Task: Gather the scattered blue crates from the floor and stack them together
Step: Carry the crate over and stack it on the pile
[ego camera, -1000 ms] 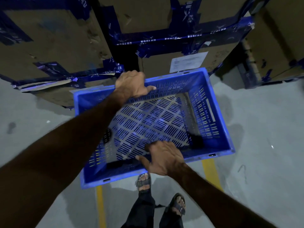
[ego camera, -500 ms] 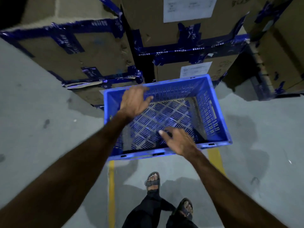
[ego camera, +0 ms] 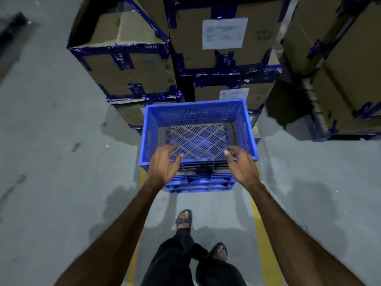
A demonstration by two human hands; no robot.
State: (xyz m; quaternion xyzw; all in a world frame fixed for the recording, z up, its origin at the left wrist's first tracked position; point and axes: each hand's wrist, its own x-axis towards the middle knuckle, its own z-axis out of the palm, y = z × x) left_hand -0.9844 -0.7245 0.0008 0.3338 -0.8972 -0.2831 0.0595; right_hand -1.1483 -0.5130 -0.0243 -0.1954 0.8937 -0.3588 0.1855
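Grey concrete floor (ego camera: 61, 162) runs up to stacks of cardboard cartons (ego camera: 132, 73) bound with blue printed tape, and two yellow painted lines (ego camera: 260, 223) frame the spot where the crates stand.

Starting at the fingers: those of the left hand (ego camera: 165, 164) are loosely curled and spread, tips hovering over the near rim of the top blue crate (ego camera: 198, 112), with the thumb out to the side. Whether they touch the plastic I cannot tell; they do not wrap it. The right hand (ego camera: 240, 164) mirrors this, fingers relaxed and apart, the index tip just above the near right corner of the rim, nothing pinched. Both hands read as empty, placed at the rim as if steadying or squaring the crate rather than carrying it.

The top blue crate sits upright, open side up, its slotted diamond-pattern base visible and nothing in it. It rests on a lower blue crate (ego camera: 199, 183), of which only the ribbed near wall shows beneath. The pair stands on the floor, close against the cartons, probably to keep the stack out of the walkway.

Outward again, both bare forearms reach forward from the bottom corners, and the person's feet in dark sandals (ego camera: 183, 218) stand just behind the stack.

I judge this crate as placed; further scattered crates, none visible, would be fetched next.
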